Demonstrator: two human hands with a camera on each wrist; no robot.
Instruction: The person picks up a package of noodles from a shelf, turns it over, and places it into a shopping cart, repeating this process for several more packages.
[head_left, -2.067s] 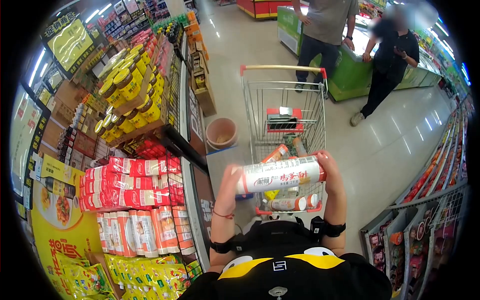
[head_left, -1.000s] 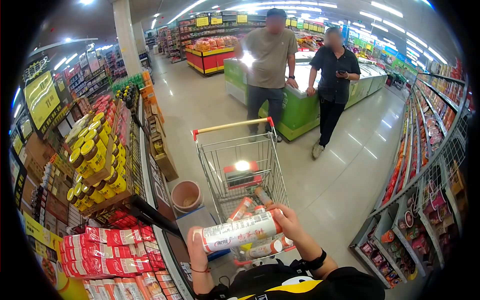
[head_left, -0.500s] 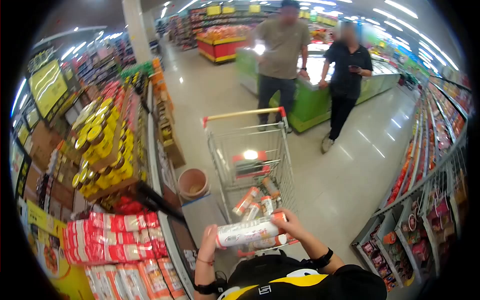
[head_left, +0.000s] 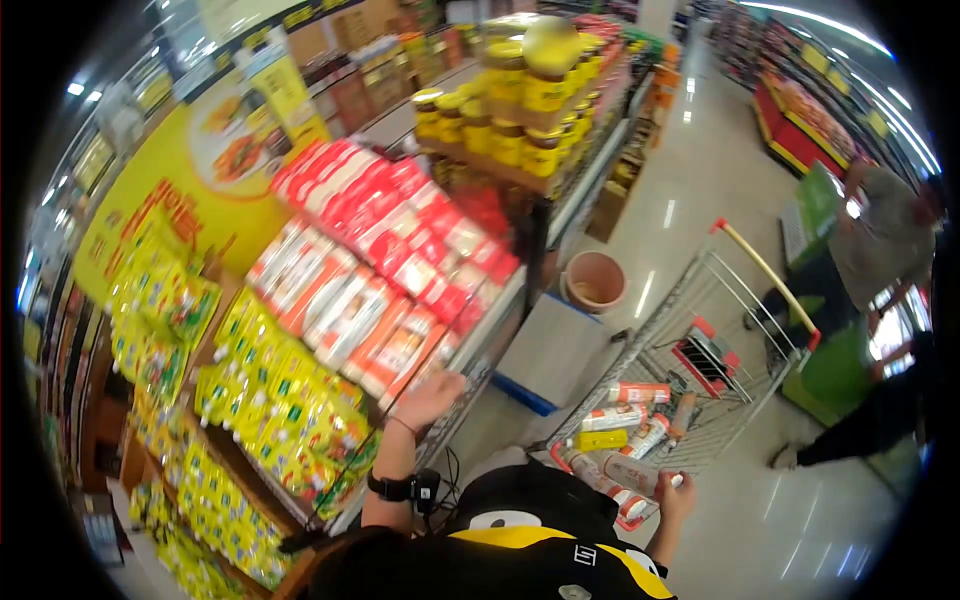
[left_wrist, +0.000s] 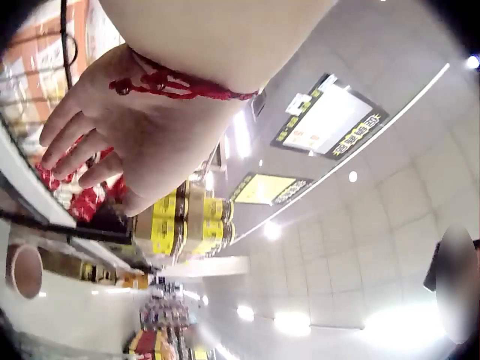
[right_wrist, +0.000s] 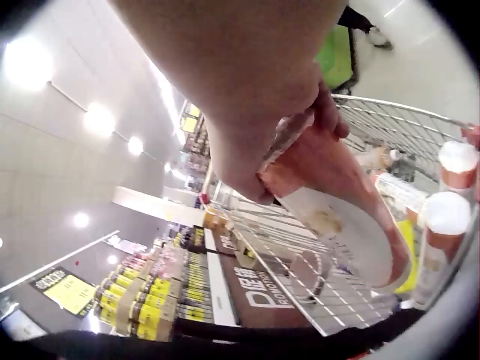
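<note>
My right hand grips one end of a white-and-orange pack of noodles low over the near end of the shopping cart. In the right wrist view the fingers and thumb curl round the orange end of that pack, and its other end tilts down into the cart. My left hand holds nothing; its fingers are extended beside the shelf edge, close to a row of similar noodle packs. The left wrist view shows that hand with its fingers spread and a red cord bracelet at the wrist.
Several noodle packs and a yellow pack lie in the cart. Red-and-white packets and yellow bags fill the shelf at left. A pinkish bucket stands beyond a grey box. Two people stand at the right.
My left hand has let go of the noodle pack and moved left to the shelf. My right hand has lowered the pack toward the cart. The head view has swung left.
</note>
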